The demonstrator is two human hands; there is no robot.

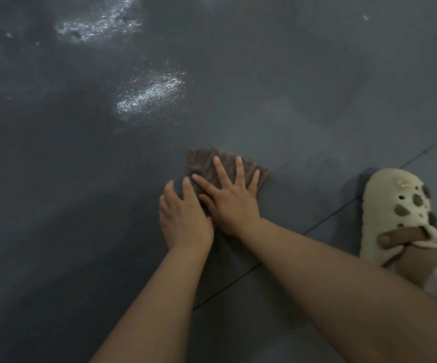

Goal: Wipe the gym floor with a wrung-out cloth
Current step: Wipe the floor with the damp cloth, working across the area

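Both hands are down on the floor [81,179], which is dark grey and looks damp. There are two shiny wet patches, one up around 11 o'clock near the top edge and another closer in at about 12 o'clock from the hands.

The cloth [207,163] is a brownish rag lying flat on the floor just right of centre. The right hand [229,200] is pressed on top of it with fingers [218,169] straight and spread apart, palm down. The left hand [183,216] sits just beside it at its 9 o'clock, fingers straight and fairly close together, flat at the cloth's left edge; can't tell how much of it is actually on the fabric.

Over at 3 o'clock there's a cream clog [395,216] with brown spots on a foot. A thin seam line [330,213] runs diagonally across the floor under the right forearm.
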